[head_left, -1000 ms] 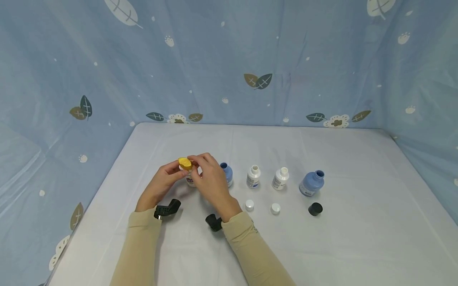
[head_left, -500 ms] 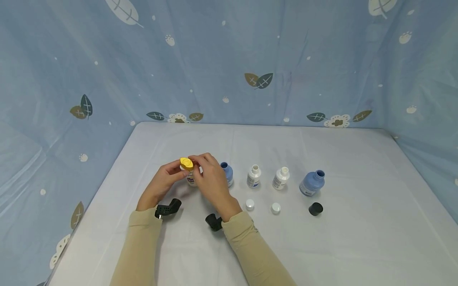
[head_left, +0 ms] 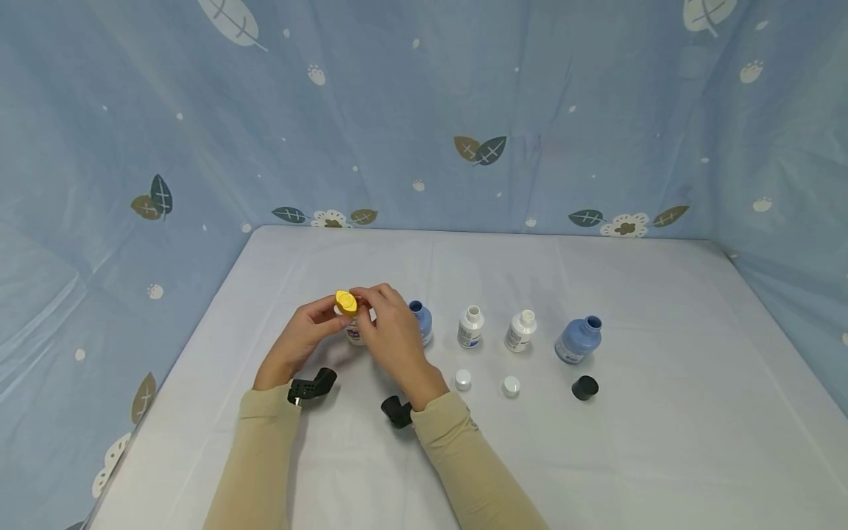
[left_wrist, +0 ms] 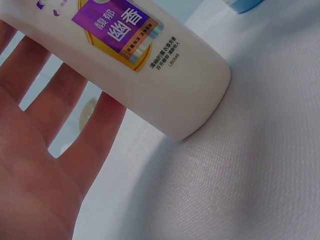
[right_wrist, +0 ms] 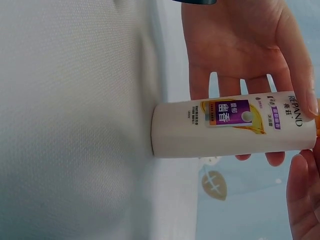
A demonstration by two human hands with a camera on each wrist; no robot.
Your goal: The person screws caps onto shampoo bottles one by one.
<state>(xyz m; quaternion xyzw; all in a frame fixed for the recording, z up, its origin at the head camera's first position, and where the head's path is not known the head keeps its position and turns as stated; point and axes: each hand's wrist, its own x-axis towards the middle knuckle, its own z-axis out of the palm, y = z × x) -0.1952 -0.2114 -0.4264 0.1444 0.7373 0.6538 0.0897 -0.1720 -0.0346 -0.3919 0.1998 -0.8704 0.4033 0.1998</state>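
A white body wash bottle (right_wrist: 175,130) with a purple label stands upright on the white cloth, its lower part seen large in the left wrist view. My left hand (head_left: 298,338) grips it high up, the thumb in front and the spread fingers behind. On top sits a yellow cap (head_left: 346,302), which the thumb and fingertips of my right hand (head_left: 394,335) pinch from the right side. In the right wrist view only a sliver of the cap shows at the edge, with right-hand fingers (right_wrist: 301,195) below it.
Right of my hands stand a blue bottle (head_left: 422,324), two small white bottles (head_left: 470,329) (head_left: 520,331) and another blue bottle (head_left: 578,340), all uncapped. Two white caps (head_left: 462,380) (head_left: 511,386) and a black cap (head_left: 585,388) lie before them. A patterned blue curtain (head_left: 411,110) encloses the table.
The yellow cap has turned a little between the right-hand fingers. Both hands stay at the bottle, and the other bottles and caps have not moved.
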